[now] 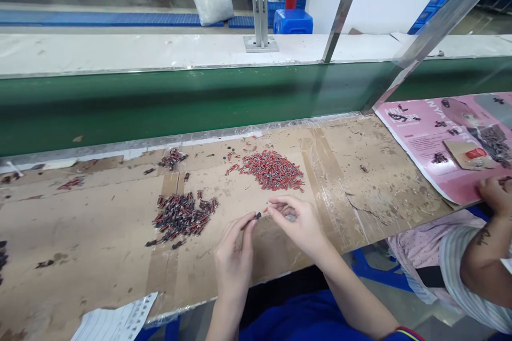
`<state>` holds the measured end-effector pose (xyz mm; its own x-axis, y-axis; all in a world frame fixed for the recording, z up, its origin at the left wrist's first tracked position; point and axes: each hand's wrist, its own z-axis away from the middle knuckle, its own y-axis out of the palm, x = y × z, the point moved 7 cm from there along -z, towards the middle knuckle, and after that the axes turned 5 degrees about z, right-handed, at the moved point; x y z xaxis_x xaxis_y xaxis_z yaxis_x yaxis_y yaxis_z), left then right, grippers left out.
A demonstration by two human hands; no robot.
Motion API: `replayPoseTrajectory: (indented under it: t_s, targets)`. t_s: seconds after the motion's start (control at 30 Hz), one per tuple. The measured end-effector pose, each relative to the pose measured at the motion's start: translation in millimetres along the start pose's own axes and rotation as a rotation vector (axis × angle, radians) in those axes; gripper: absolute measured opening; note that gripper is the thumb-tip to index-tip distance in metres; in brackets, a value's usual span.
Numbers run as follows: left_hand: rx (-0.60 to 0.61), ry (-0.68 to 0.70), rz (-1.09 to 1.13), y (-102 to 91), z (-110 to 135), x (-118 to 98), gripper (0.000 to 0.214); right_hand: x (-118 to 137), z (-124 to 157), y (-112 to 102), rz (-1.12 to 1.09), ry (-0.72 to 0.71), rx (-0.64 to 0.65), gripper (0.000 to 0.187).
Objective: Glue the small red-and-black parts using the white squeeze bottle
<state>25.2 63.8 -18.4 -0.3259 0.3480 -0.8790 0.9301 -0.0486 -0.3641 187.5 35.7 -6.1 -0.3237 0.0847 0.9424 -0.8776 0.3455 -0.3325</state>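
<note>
Black part [258, 216]: one, small, held above the near middle of the desk [248, 272], between the two piles and nearer than both. Red pin [265, 210]: one, small, just beside the part on its right.

Left hand [234, 242]: grip narrowed to a pinch, thumb and forefinger tips on the black part. Right hand [299, 221]: grip likewise pinched, thumb and forefinger tips on the red pin, a small gap showing behind the tips.

Red pile [274, 170]: many red pins, loose, far of the right hand; strays toward its left and far edges. Black pile [184, 216]: many black parts with red showing among them, left of the left hand. Small heap [173, 159]: black and red, far of the black pile.

Desk: covered in brown cardboard, stained, scuffed, seams taped. Paper [116, 319]: printed, at the near left edge. Pink sheet [424, 144]: at the far right, bearing dark pieces and a card [466, 155] with a red item. Co-worker's hand [496, 194]: at that sheet's near edge; grip cannot be told.

Room: green strip [160, 104] along the desk's far side; white ledge [120, 53] beyond, carrying a metal post [260, 5]. Farther: white bag [212, 2], blue stool [293, 21].
</note>
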Motion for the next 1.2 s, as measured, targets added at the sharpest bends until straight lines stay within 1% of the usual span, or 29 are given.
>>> replayPoseTrajectory:
  t_s: [0.1, 0.27, 0.4, 0.47, 0.57, 0.63, 0.7, 0.77, 0.9, 1.0, 1.07, 1.13, 1.2]
  targets:
    - [-0.003, 0.001, 0.017, 0.0, 1, -2, 0.02, 1, 2, 12, -0.033, 0.022, 0.048, 0.013]
    - [-0.015, 0.014, 0.048, -1.1, 1, -6, 0.016, -4, 1, 15, 0.003, 0.051, 0.061, 0.012]
    - [-0.032, 0.001, 0.094, -1.4, 1, -5, 0.014, -8, 1, 17, -0.037, 0.095, 0.103, 0.013]
    - [-0.031, -0.042, 0.13, 0.0, 2, 0, 0.014, -10, 2, 19, -0.076, 0.115, 0.127, 0.013]
    - [-0.024, -0.175, 0.209, 3.4, 5, 11, 0.018, -13, 4, 21, -0.129, 0.135, 0.15, 0.014]
    - [-0.021, -0.264, 0.285, 5.9, 7, 17, 0.021, -13, 5, 21, -0.152, 0.131, 0.14, 0.014]
    - [-0.024, -0.322, 0.366, 7.8, 8, 19, 0.024, -11, 5, 19, -0.149, 0.093, 0.105, 0.014]
    - [-0.034, -0.358, 0.423, 8.8, 8, 19, 0.025, -5, 5, 16, -0.109, 0.019, 0.073, 0.013]
    - [-0.033, -0.385, 0.462, 14.7, 7, 17, 0.026, 7, 7, 10, -0.044, -0.136, 0.038, 0.011]
    - [0.029, -0.379, 0.464, 28.9, 9, 13, 0.026, 7, 10, 1, -0.013, -0.186, -0.021, 0.01]
    - [0.117, -0.355, 0.45, 40.9, 10, 10, 0.027, -2, 12, -11, 0.018, -0.162, -0.066, 0.008]
    - [0.213, -0.306, 0.399, 46.9, 9, 9, 0.032, -16, 12, -30, 0.058, -0.088, -0.13, 0.01]
    - [0.256, -0.229, 0.273, 39.8, 4, 15, 0.039, -35, 12, -60, 0.118, 0.009, -0.253, 0.015]
